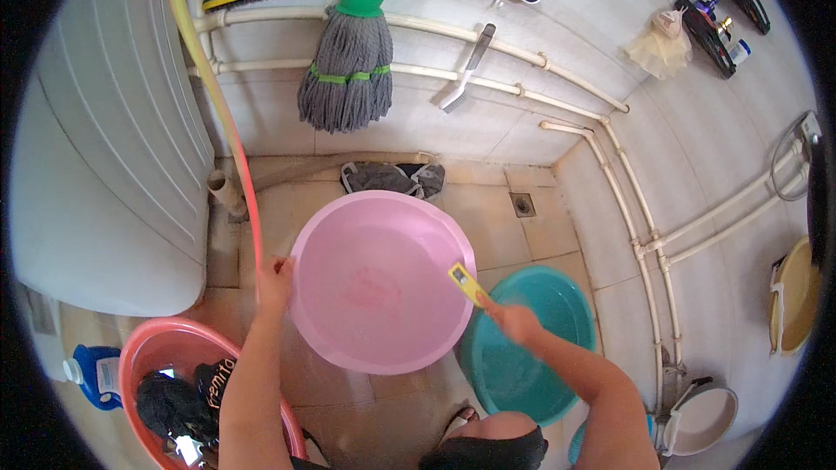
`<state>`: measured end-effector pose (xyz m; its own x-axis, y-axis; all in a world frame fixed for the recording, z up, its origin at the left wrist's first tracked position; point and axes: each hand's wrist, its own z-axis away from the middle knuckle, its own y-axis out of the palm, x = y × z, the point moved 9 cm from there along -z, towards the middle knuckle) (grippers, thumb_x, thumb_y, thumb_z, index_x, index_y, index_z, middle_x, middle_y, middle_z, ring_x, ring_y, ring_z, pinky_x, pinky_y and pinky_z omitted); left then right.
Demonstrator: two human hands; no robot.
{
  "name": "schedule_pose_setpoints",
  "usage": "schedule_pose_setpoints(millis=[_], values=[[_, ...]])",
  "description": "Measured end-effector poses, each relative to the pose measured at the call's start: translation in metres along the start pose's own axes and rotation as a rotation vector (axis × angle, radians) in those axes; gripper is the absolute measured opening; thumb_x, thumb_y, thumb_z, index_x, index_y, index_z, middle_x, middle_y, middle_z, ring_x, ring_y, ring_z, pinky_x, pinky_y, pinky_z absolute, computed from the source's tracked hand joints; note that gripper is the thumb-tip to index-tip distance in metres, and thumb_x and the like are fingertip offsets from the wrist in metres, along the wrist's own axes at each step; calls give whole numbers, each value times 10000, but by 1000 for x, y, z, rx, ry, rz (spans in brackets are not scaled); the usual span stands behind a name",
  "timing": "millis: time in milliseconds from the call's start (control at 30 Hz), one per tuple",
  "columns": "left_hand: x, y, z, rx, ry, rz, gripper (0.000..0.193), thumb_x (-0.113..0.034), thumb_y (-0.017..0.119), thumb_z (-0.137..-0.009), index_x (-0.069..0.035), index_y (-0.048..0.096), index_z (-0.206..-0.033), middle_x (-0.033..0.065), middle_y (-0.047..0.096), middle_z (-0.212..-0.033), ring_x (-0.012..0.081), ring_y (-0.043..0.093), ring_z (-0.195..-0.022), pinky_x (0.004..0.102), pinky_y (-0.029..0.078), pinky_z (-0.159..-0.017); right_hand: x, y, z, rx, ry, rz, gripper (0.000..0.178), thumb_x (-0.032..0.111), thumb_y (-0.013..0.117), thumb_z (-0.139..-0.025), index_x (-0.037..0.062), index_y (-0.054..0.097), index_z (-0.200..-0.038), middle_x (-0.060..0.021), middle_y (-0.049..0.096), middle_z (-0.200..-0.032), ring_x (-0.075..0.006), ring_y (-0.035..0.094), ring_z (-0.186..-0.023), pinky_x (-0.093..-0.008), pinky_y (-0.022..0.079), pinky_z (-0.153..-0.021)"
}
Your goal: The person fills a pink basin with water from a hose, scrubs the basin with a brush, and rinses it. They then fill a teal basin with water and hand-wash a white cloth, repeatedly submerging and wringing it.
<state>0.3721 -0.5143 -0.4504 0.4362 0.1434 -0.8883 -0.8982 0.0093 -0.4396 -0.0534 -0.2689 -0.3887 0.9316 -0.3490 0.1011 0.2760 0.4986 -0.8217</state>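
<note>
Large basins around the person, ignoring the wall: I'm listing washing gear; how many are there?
3: pink basin in the middle, teal basin to its right, red basin at lower left. A partly hidden blue-green thing at lower right may be another.

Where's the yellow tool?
Head view, just right of centre: yellow tool in the right hand, overlapping the right rim of the pink basin.

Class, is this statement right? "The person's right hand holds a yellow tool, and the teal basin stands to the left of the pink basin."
One part is wrong: the head view shows the teal basin to the right of the pink basin. The right hand does hold a yellow tool.
</note>
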Motion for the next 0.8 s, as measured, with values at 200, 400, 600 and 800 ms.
schedule_pose_setpoints(millis=[200, 400, 600, 800], values=[[0, 5, -2, 19, -5, -23, 234, -191, 616, -785, 36, 582, -739, 79, 564, -617, 139, 503, -577, 309, 424, -551, 53, 52, 77, 126, -428, 73, 545, 215, 418, -878, 283, 199, -1372, -184, 544, -644, -357, 554, -548, -454, 443, -485], [11, 9, -6, 17, -15, 71, 217, -193, 615, -787, 20, 614, -751, 50, 582, -649, 129, 516, -579, 288, 414, -525, 164, 72, 81, 246, -768, -61, 586, 146, 421, -856, 281, 181, -1373, -190, 545, -671, -355, 553, -569, -459, 443, -510], [41, -17, -10, 188, -333, 191, 204, -243, 586, -824, -45, 631, -833, 33, 622, -731, 117, 561, -577, 252, 415, -502, 266, 79, 48, 304, -869, 84, 614, 115, 448, -826, 258, 214, -1375, -196, 550, -719, -324, 585, -615, -438, 468, -545], [75, -67, -17, 7, -437, 375, 200, -243, 570, -836, -62, 607, -913, 29, 613, -738, 110, 543, -552, 238, 399, -469, 310, 36, -27, 183, -466, -465, 360, 428, 360, -891, 154, 451, -1106, -171, 589, -734, -305, 584, -666, -425, 450, -614]])
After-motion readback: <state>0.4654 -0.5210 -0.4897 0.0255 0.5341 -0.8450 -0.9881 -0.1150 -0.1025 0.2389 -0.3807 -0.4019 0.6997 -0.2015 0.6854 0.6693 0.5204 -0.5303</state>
